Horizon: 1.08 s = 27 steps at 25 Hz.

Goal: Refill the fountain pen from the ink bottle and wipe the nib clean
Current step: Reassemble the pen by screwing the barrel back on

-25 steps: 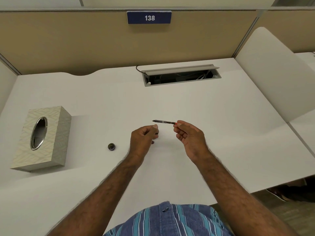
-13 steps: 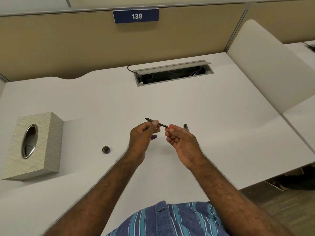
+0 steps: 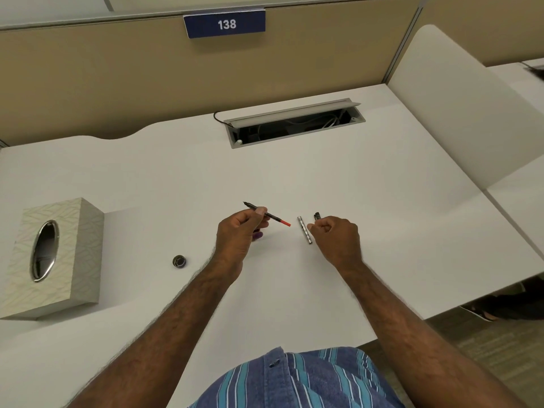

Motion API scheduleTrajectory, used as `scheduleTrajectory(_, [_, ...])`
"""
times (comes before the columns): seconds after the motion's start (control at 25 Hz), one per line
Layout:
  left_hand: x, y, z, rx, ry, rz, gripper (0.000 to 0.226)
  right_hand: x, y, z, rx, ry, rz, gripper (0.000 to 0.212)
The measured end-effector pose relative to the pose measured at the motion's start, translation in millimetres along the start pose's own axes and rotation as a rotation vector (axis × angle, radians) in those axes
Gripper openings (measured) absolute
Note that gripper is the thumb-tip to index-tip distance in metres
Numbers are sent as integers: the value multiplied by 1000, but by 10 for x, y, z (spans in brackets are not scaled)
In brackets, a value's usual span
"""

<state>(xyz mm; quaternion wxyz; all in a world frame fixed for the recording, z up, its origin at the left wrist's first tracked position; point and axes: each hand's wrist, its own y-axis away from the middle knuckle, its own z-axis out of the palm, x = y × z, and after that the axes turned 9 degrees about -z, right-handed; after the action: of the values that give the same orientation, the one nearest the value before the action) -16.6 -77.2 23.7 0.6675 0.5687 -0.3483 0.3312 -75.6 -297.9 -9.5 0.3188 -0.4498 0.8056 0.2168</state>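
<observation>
My left hand (image 3: 240, 235) pinches the fountain pen's inner section (image 3: 266, 214) between thumb and fingers. Its dark nib points up-left and its red converter end points right. A purple bit of the ink bottle (image 3: 258, 235) shows under that hand; the rest is hidden. The silver pen barrel (image 3: 305, 230) lies on the white desk (image 3: 382, 201). My right hand (image 3: 334, 234) rests just right of the barrel, fingers curled, thumb tip against its side, not around it. A black pen cap (image 3: 317, 215) lies just beyond that hand.
A small round bottle lid (image 3: 179, 261) sits on the desk left of my left arm. A patterned tissue box (image 3: 76, 254) stands at the far left. An open cable tray (image 3: 294, 122) is at the back, and a white side panel (image 3: 456, 107) rises on the right.
My right hand let go of the pen section's red end and moved right to the silver barrel. My left hand now holds the section alone. The view shifted slightly.
</observation>
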Motion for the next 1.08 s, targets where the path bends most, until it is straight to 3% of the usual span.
scheduleTrajectory(0.16, [-2,-39,-1,3,-30,3,16,26,-84,174,-76,206,-57,37])
scheduleTrajectory(0.4, [6,-87,-24,5,-47,9,19,9,-52,334,-134,334,-126,20])
scheduleTrajectory(0.64, [-4,-104,-25,14,-42,-1,19,-32,36,217,-92,124,-58,10])
scheduleTrajectory(0.88, [10,-90,-36,23,-36,7,19,-49,256,-5,-74,-51,-189,1])
scheduleTrajectory(1.08, [26,-76,-19,25,-36,18,20,-26,416,-108,-69,-116,-263,5])
